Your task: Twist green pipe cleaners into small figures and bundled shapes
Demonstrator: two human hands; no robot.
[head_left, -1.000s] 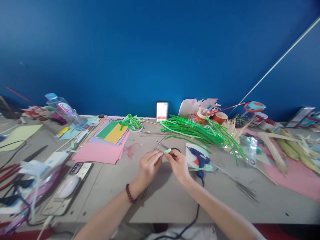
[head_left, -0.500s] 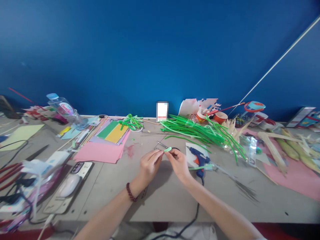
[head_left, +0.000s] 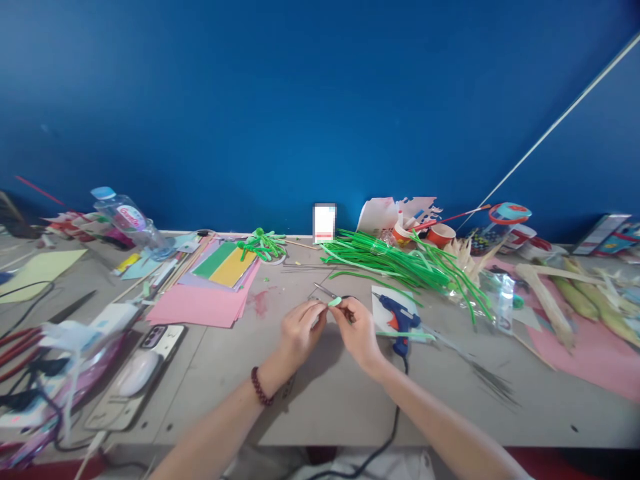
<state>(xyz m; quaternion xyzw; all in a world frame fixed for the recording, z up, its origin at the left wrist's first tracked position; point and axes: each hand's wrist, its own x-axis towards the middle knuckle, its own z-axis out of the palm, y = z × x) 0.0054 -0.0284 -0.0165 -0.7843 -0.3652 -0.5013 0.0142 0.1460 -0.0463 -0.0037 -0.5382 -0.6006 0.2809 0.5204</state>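
Note:
My left hand (head_left: 301, 328) and my right hand (head_left: 356, 327) meet over the middle of the table, both closed in a pinch. Between their fingertips is a bent pale green pipe cleaner (head_left: 335, 302). A straight pale green length (head_left: 407, 335) sticks out to the right from behind my right hand and crosses the glue gun's handle. Just beyond my fingers lies a pair of scissors (head_left: 324, 289), its blades showing and its handles mostly hidden by my right hand. The blue glue gun (head_left: 404, 319) rests on a white card to the right.
A bundle of green pipe cleaners (head_left: 390, 257) lies behind my hands. Twisted green pieces (head_left: 265, 245) and coloured sheets (head_left: 195, 303) are at the left, near a phone (head_left: 135, 377) and a bottle (head_left: 127, 215). Thin wires (head_left: 493, 380) lie at the right, and a cable runs to the front edge.
The pale green bit at my fingertips has turned and looks shorter and more bent. Its long tail on the right has swung down to nearly level. Both hands have barely moved.

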